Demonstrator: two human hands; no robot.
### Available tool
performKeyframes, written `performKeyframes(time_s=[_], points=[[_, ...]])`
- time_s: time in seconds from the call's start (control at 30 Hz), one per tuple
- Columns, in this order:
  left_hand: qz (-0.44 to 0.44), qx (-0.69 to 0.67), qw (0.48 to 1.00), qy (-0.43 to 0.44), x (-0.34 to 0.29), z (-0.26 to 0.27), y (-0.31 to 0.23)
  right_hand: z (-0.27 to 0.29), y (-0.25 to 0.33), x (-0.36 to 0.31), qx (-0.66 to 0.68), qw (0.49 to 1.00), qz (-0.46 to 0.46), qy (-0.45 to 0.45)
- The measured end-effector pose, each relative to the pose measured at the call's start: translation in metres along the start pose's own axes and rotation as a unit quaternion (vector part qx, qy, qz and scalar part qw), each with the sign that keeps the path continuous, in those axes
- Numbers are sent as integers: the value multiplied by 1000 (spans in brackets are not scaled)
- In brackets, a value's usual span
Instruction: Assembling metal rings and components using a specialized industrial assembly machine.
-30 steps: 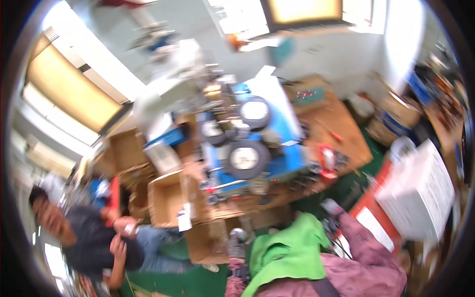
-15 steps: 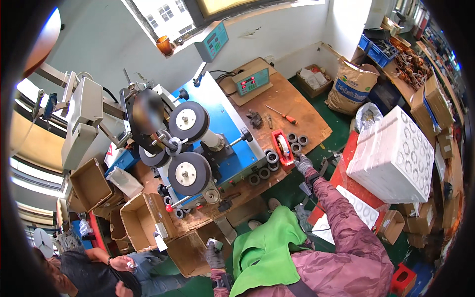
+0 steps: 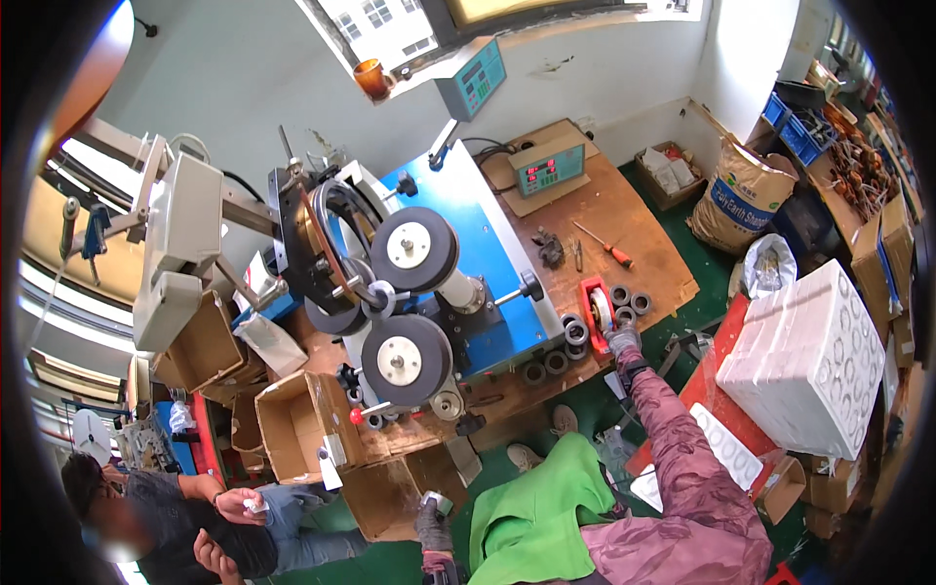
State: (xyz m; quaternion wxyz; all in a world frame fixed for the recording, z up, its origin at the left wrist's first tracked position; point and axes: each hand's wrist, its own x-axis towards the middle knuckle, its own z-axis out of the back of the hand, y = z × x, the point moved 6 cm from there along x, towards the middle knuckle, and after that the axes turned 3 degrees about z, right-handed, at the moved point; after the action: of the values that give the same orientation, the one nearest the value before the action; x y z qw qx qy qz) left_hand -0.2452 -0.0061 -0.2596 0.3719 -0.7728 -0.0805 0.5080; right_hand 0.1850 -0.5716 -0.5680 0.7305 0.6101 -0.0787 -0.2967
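At the lower middle, my left hand [image 3: 433,531], in a grey glove, is closed round a small pale piece [image 3: 439,502] with a light, flat top; its exact kind is not clear. My gloved right hand [image 3: 624,340] reaches to the table's right front edge. Its fingers are bent together at the near end of a red tape dispenser [image 3: 589,292], which carries a pale tape roll [image 3: 602,310]. What they pinch there, if anything, is hidden. Dark grey rings [image 3: 620,294] stand right of the dispenser, and more rings [image 3: 556,362] lie to its left.
A blue winding machine [image 3: 499,255] with black rollers [image 3: 398,361] fills the table's left part. Behind the dispenser lie a screwdriver [image 3: 616,253] and a lit control box [image 3: 551,171]. Open cartons [image 3: 302,419] stand left; a white foam block [image 3: 795,366] stands right. Another person [image 3: 195,526] sits lower left.
The whole view has shifted, so the table and machine appear farther right. My right hand stays by the dispenser, its fingers now closer along its end. The left hand still holds the pale piece.
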Motion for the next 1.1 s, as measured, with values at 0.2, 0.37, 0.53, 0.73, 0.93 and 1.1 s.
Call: performKeyframes(time_s=[0.2,0.37,0.53,0.73,0.93,1.1], points=[[-60,0,996,-70,-51,23,-19,-57,197,-196,-73,949,-63,300],[-51,4,996,-75,-47,25,-11,0,198,-245,-143,950,-181,209],[1,-13,998,-66,-32,15,-14,-6,172,-244,-98,949,-195,226],[-31,2,998,-53,-32,16,-22,-22,173,-228,-207,919,-226,248],[-9,-14,999,-51,-28,29,-21,-29,168,-211,-247,910,-230,240],[-18,-41,998,-44,-30,29,-24,-25,169,-229,-117,937,-205,259]])
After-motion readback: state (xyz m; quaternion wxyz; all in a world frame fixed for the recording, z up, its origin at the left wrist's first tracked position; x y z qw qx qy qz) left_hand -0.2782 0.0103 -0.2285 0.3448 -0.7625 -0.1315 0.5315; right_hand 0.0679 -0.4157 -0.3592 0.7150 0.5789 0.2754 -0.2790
